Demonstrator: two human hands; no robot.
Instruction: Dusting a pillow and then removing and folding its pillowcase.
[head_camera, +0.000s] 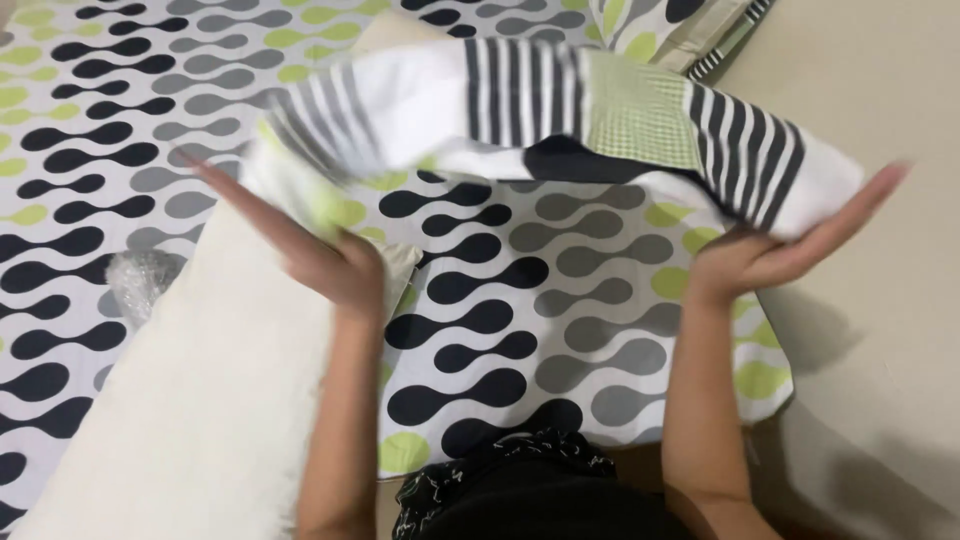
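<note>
Black garment (540, 490) nearest; left hand (330, 255) and right hand (770, 250) (2 flat, released palms) press a striped pillow (560, 115) between them.

Soft, even indoor light fills the head view, without glare. Motion blur smears the left hand (300, 245), the right hand's (775, 245) fingertips and the striped cloth (560, 110) between them. A faint shadow lies on the beige floor (880, 330) beside the right forearm.
</note>
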